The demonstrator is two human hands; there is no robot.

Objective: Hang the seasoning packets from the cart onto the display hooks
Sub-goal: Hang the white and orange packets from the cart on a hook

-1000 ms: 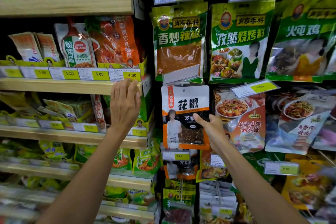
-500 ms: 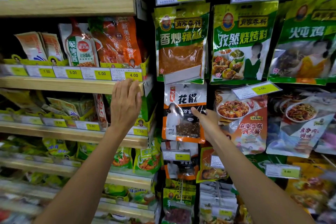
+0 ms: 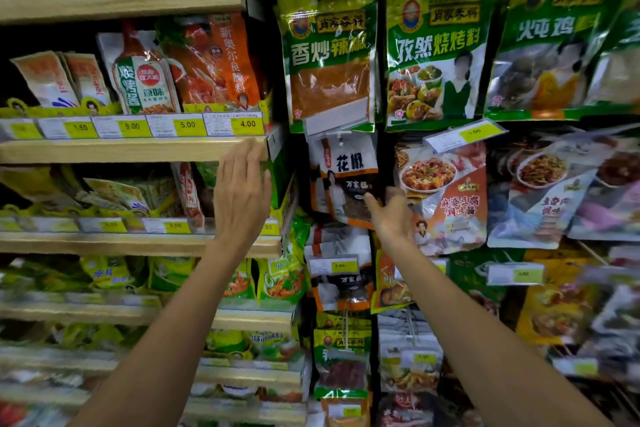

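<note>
Packet (image 3: 348, 180): glossy white-and-orange pouch with a dark window, crinkled, hanging tilted under the green pouch (image 3: 329, 55).
Right hand (image 3: 389, 215): fingers pinch the packet's lower right edge.
Left hand (image 3: 242, 194): open, flat, by the wooden shelf (image 3: 131, 149).
Change: packet has risen and twisted leftward.

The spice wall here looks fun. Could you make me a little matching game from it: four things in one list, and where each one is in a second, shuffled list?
Things
1. left hand
2. right hand
3. white and orange peppercorn packet
4. orange marinade packet

Places
A. standing on the wooden shelf, behind the 4.00 tag
B. hanging under the green chili powder packet
C. flat against the wooden shelf edge
D. at the lower right corner of the peppercorn packet

Pairs: 1-C, 2-D, 3-B, 4-A
</note>
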